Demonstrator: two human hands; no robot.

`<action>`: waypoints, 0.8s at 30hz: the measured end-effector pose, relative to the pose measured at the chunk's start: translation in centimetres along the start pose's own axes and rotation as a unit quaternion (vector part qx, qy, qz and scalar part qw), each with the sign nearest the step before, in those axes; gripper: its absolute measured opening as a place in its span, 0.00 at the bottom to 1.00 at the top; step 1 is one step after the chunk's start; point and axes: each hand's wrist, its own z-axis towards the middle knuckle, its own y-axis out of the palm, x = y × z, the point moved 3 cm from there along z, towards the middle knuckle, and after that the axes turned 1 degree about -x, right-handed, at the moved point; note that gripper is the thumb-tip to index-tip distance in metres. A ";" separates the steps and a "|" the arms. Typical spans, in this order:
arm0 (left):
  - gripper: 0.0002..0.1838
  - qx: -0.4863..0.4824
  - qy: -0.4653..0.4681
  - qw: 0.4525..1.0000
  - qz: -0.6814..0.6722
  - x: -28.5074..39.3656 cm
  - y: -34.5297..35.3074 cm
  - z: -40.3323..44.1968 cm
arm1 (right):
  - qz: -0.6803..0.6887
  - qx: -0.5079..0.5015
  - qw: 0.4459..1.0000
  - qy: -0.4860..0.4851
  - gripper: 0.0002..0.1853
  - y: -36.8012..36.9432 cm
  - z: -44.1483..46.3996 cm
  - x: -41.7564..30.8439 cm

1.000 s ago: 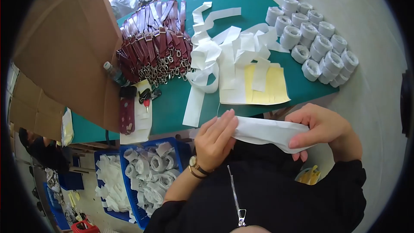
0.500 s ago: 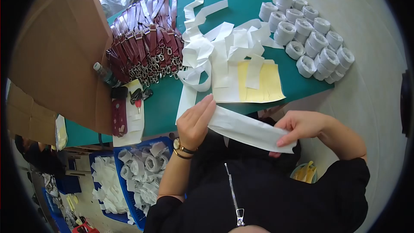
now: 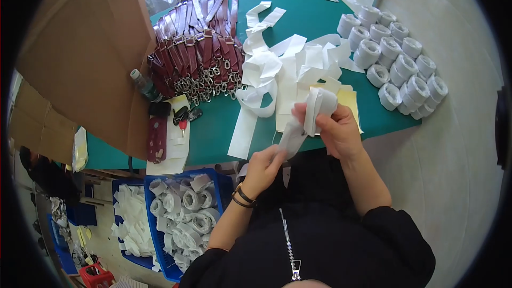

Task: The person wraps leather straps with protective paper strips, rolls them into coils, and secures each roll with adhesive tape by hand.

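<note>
My right hand (image 3: 341,130) is closed round a folded bundle of white strip (image 3: 318,108), held up over the table's near edge. Below it and to the left, my left hand (image 3: 262,169) pinches a white length (image 3: 292,137) that leads up toward the bundle. Whether it is paper or cloth I cannot tell. Beyond my hands, loose white paper strips (image 3: 290,66) lie in a tangled heap, partly over yellow-and-white sheets (image 3: 349,106).
On the green table (image 3: 213,133) are dark red straps with metal clasps (image 3: 197,64), a bottle (image 3: 145,85), keys (image 3: 183,124) and stacked white rolls (image 3: 392,53). Cardboard (image 3: 85,53) stands at left. A blue basket (image 3: 160,256) of white rolls sits below the table.
The long flat white strip stretched between my hands is now a folded bundle in my right hand. My right hand has risen and moved left; my left has moved lower. The view has shifted slightly.
</note>
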 end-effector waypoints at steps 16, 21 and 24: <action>0.17 -0.214 -0.088 0.917 -0.326 7.8 -3.1 -1.5 | -0.571 -0.254 0.691 -0.364 0.18 1.0 0.5 -0.8; 0.18 -0.263 -0.123 0.897 -0.333 8.1 -3.9 -1.6 | -0.623 -0.342 0.654 -0.261 0.15 0.4 -0.2 -0.1; 0.19 -0.278 -0.153 0.874 -0.367 7.9 -4.6 -1.4 | -0.593 -0.362 0.662 -0.282 0.07 1.3 -0.5 -1.1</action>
